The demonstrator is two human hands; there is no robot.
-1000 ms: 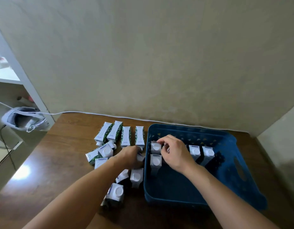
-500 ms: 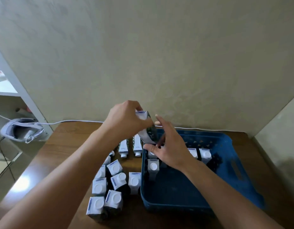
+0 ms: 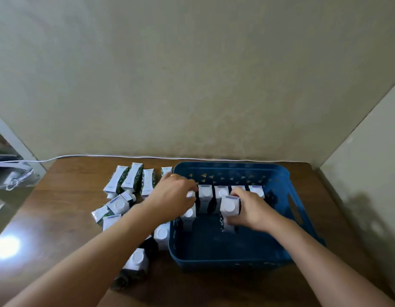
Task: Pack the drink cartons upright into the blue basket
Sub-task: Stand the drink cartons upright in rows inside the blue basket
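can't really read anything here, the print on the lying drink cartons and the purple strips on the upright ones is too blurry

Glossy brown wood-grain table, glare patch left of blue basket. Basket itself smooth matt plastic. Coated-paper drink cartons left of basket, white plastic caps. Behind basket, rough matt plaster wall.

Wooden table, blue basket, loose cartons, white cable
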